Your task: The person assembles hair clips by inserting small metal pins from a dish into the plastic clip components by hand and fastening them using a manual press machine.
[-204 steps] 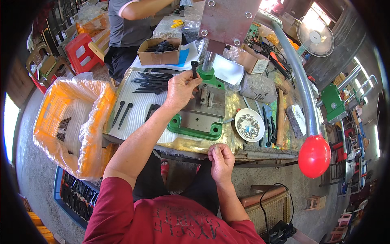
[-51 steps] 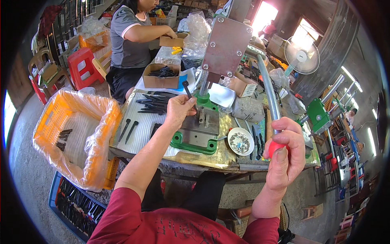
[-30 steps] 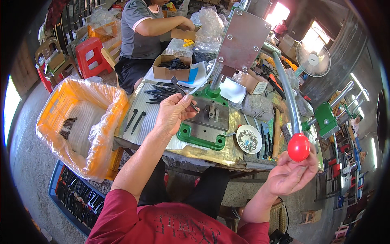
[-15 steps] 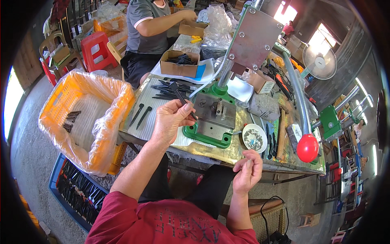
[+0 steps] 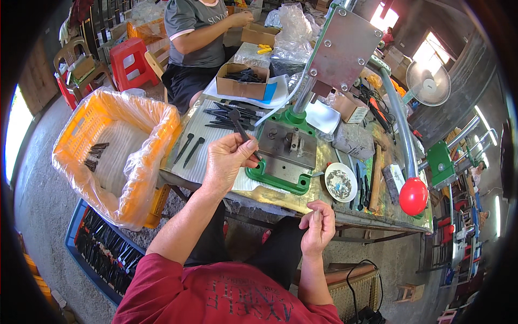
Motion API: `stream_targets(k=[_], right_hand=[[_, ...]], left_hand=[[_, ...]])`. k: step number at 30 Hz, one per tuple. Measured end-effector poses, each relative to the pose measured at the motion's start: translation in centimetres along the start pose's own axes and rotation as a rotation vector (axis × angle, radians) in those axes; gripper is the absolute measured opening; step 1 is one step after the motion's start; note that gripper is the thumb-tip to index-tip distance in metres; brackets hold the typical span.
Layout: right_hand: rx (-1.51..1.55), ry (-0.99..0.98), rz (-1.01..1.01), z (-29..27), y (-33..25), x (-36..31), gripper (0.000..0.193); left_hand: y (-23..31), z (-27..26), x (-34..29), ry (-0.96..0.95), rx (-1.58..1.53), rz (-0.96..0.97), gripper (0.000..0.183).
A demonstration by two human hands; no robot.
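Note:
Above the near left side of a bench press, my left hand [image 5: 226, 161] pinches a slim black handle-shaped piece [image 5: 237, 120] between thumb and fingers. Its wider end points up and away from me. My right hand [image 5: 318, 227] hovers in front of the table edge with curled fingers and thumb drawn together; whatever they hold, if anything, is too small to make out. The press has a green base [image 5: 280, 184] and a metal block fixture [image 5: 294, 141]. More black pieces [image 5: 229, 116] lie in a pile on the white foam sheet [image 5: 186, 162], with two single ones nearer me.
A lever with a red ball [image 5: 413, 196] rises at right, near a shallow white bowl [image 5: 341, 182] and a hammer [image 5: 375, 181]. A plastic-lined orange crate [image 5: 143, 178] stands at left, above a blue crate [image 5: 73, 240]. A co-worker [image 5: 197, 38] sits across, behind a cardboard box [image 5: 240, 86].
My right hand has shifted slightly left and down. My left hand keeps the black piece in nearly the same place, its upper end turned a little. The view has tilted slightly.

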State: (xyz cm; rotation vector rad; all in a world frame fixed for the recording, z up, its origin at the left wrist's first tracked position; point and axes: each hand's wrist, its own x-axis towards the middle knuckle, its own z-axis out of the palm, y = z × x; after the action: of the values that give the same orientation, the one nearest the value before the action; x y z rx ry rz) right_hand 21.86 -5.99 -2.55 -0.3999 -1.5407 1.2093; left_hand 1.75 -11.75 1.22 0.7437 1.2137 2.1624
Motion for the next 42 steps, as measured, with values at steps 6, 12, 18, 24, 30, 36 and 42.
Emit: stream_targets(k=[6,12,18,24,30,36,42], right_hand=[[-0.035,-0.023,0.065,0.1,0.1,-0.2,0.015],[-0.030,-0.061,0.109,-0.1,0.7,-0.4,0.016],[-0.035,-0.070,0.155,0.0,0.9,-0.7,0.017],[-0.074,-0.132,0.195,0.3,1.8,-0.8,0.015],[-0.312,-0.374,0.094,4.3,2.4,1.9,0.009],[-0.426,-0.652,-0.081,13.1,3.0,5.7,0.010],[-0.740,-0.718,-0.091,15.3,7.1,8.1,0.014]], left_hand=[[0.0,-0.8,0.2,0.013,0.015,-0.002,0.017],[-0.4,-2.1,0.6,0.027,0.021,-0.024,0.017],[0.0,-5.1,1.5,0.104,0.208,0.076,0.017],[1.1,-7.7,0.8,0.130,0.351,0.045,0.015],[4.1,-11.2,-1.0,0.282,0.373,0.161,0.012],[4.9,-12.5,-3.8,0.331,0.407,0.137,0.010],[3.8,-13.5,-6.2,0.253,0.450,0.048,0.011]])
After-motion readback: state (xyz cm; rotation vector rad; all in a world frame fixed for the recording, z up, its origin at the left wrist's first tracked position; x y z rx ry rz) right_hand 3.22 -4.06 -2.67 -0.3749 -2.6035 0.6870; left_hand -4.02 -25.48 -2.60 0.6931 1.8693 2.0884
